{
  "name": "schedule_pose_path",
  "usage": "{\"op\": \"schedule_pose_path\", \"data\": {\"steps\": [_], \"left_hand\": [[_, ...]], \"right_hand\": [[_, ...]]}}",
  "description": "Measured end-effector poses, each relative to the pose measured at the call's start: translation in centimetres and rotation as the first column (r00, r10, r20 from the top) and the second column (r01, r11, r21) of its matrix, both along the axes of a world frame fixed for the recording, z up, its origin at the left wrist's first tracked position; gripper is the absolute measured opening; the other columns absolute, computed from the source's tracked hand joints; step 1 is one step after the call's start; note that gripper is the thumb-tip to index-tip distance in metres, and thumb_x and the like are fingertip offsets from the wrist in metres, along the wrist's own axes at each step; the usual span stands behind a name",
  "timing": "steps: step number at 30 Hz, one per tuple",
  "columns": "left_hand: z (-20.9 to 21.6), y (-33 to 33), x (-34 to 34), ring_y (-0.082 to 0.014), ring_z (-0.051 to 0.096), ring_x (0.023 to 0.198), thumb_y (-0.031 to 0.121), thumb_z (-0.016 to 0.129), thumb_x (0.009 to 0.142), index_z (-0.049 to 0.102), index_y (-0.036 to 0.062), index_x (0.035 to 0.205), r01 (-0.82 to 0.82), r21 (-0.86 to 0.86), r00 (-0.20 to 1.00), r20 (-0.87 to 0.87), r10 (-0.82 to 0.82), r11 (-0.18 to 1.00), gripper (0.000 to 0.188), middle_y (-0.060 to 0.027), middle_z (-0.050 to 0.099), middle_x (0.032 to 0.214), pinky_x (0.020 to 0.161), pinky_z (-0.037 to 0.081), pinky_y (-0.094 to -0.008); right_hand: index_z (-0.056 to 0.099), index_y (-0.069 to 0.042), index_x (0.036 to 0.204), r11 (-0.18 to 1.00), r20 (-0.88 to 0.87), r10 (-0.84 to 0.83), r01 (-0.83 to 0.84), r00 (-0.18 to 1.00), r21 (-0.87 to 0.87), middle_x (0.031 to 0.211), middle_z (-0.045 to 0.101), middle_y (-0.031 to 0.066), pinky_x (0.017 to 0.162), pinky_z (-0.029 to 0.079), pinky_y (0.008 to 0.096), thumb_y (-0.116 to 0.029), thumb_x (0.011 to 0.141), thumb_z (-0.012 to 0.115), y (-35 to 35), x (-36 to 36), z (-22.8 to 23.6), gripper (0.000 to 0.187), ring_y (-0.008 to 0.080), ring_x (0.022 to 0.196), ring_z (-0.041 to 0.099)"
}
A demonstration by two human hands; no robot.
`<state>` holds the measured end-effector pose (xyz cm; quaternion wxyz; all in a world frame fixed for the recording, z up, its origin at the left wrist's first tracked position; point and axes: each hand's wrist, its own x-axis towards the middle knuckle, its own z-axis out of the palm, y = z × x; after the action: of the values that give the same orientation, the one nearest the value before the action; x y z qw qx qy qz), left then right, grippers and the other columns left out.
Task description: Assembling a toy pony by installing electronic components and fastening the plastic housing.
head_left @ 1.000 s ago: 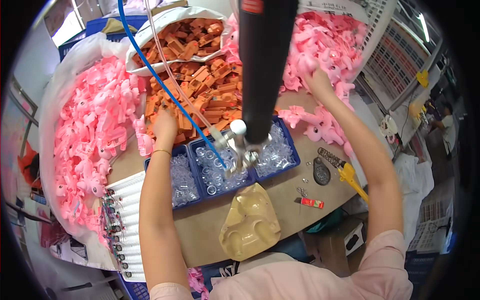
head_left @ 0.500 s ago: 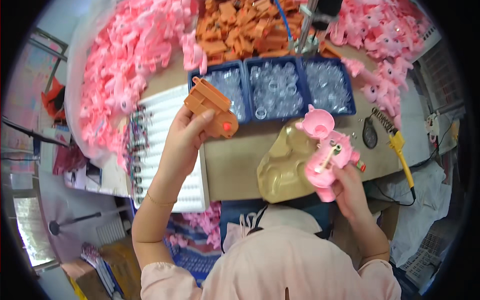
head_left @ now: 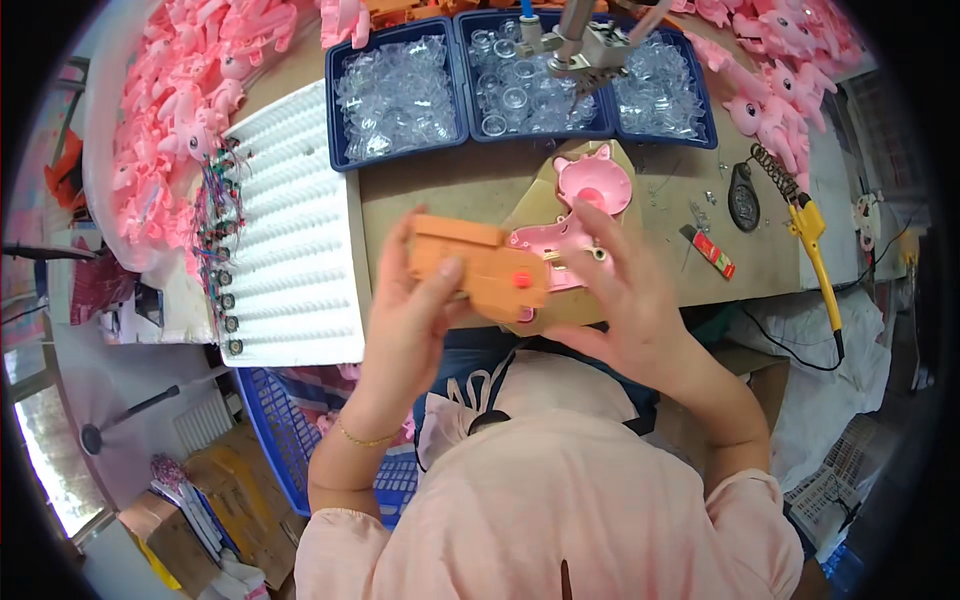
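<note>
My left hand (head_left: 415, 310) grips an orange plastic housing (head_left: 465, 262) with a red button, thumb on top. Just right of it is my right hand (head_left: 635, 300), slightly blurred, its fingers spread and nothing visible between them. Below and between the hands, a pink toy shell half (head_left: 597, 183) lies hollow side up in a tan moulded holder (head_left: 625, 158). The housing and my right fingers cover part of the shell.
Blue bins (head_left: 455, 75) of clear plastic pieces stand behind. A white ridged foam tray (head_left: 300, 230) with wired parts lies left. Pink toy parts (head_left: 185, 130) are heaped far left. A yellow-handled tool (head_left: 815, 250) with a coiled cord, a black oval object (head_left: 743, 197) and a metal fixture (head_left: 590, 50) are right.
My right hand has let go of the pink shell, which now lies in the tan holder. My left hand has brought the orange housing rightward and lower, near the shell.
</note>
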<state>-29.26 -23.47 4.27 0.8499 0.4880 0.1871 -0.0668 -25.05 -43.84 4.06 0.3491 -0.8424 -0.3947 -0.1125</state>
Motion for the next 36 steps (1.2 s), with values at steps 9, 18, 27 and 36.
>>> {"op": "schedule_pose_path", "data": {"steps": [9,18,27,36], "left_hand": [[0.2,-0.1,1.4,-0.0158,0.057,0.098,0.021,0.068,0.080,0.047,0.0039,0.124,0.188,0.734,0.794,0.278,-0.541,0.653,0.051,-0.0093,0.057,0.110,0.083,0.046,-0.0295],[1.0,-0.7,4.6,-0.0082,0.060,0.084,0.019,0.065,0.085,0.056,-0.0052,0.112,0.572,0.101,0.812,-0.211,-0.544,0.814,0.037,-0.0072,0.063,0.095,0.075,0.050,-0.0212],[-1.4,0.9,9.5,-0.0059,0.050,0.054,0.033,0.061,0.082,0.065,0.0027,0.077,0.928,0.073,0.372,-0.188,-0.909,0.365,0.031,0.0009,0.058,0.068,0.044,0.037,-0.0195],[0.2,-0.6,6.9,-0.0070,0.055,0.061,0.030,0.062,0.082,0.062,-0.0024,0.089,0.683,0.305,0.726,-0.190,-0.661,0.663,0.033,-0.0029,0.061,0.073,0.053,0.044,-0.0221]], "right_hand": [[0.051,0.000,0.119,0.966,-0.762,0.081,0.137,0.643,0.219,0.111,0.057,0.0080,0.082,0.049,0.0285,-0.005,0.076,0.068,-2.1,1.7,2.0,0.047,0.0146,0.100,0.057],[0.062,-0.003,0.100,0.998,-0.204,0.052,-0.056,0.978,-0.016,0.090,0.059,0.0086,0.069,0.045,0.0324,-0.009,0.072,0.070,-4.0,3.5,1.5,0.030,0.0225,0.078,0.057],[0.064,-0.006,0.084,0.834,-0.267,0.537,-0.552,0.800,0.022,0.078,0.059,0.0039,0.059,0.043,0.0321,-0.013,0.068,0.074,-2.3,5.0,2.9,0.020,0.0208,0.069,0.055],[0.062,-0.005,0.083,0.962,-0.057,0.238,-0.244,0.970,-0.126,0.077,0.058,0.0054,0.057,0.043,0.0336,-0.014,0.064,0.075,-3.5,4.8,1.4,0.025,0.0234,0.068,0.054]]}}
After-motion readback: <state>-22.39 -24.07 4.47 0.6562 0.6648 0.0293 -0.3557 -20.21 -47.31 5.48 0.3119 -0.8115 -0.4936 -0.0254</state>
